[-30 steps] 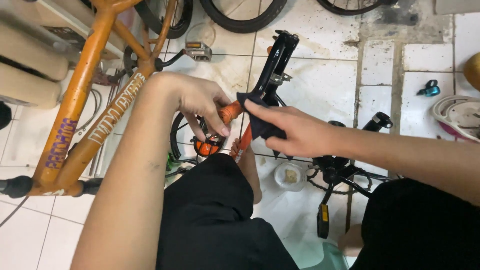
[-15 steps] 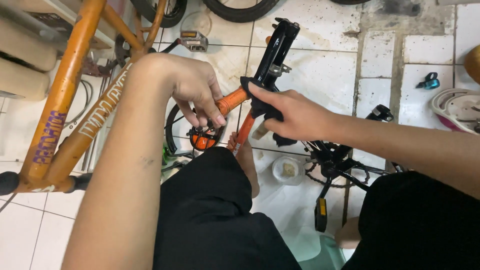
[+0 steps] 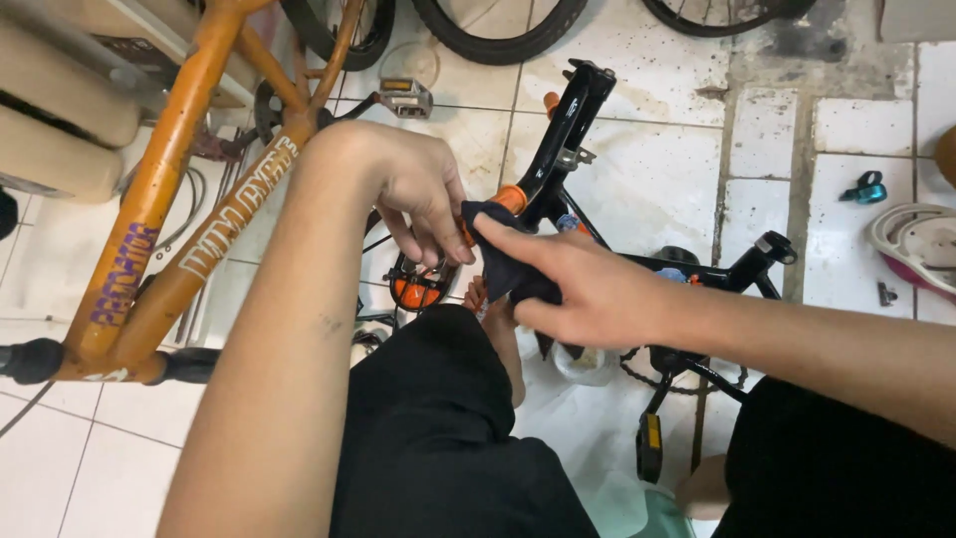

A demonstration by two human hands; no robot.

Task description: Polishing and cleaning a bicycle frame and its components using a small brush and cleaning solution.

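Observation:
A small black bicycle frame (image 3: 576, 120) with orange parts lies on the white tiled floor between my knees. My right hand (image 3: 583, 291) presses a dark cloth (image 3: 510, 267) against the frame's orange tube (image 3: 511, 199). My left hand (image 3: 423, 199) grips the same orange tube just left of the cloth, fingers curled around it. Under my hands sits an orange hub part (image 3: 413, 289). The frame's crank and chain (image 3: 665, 374) lie to the right, with a yellow-reflector pedal (image 3: 648, 435) lower down.
An orange bicycle frame (image 3: 199, 189) stands at the left with its pedal (image 3: 403, 97). Black tyres (image 3: 498, 25) lie along the top edge. A small white cup (image 3: 586, 364) sits under my right wrist. A teal object (image 3: 864, 187) and a white-pink helmet-like thing (image 3: 921, 249) are at right.
My right hand with the cloth has slid along the orange tube toward my left hand. The view has shifted slightly, and the left hand keeps its grip.

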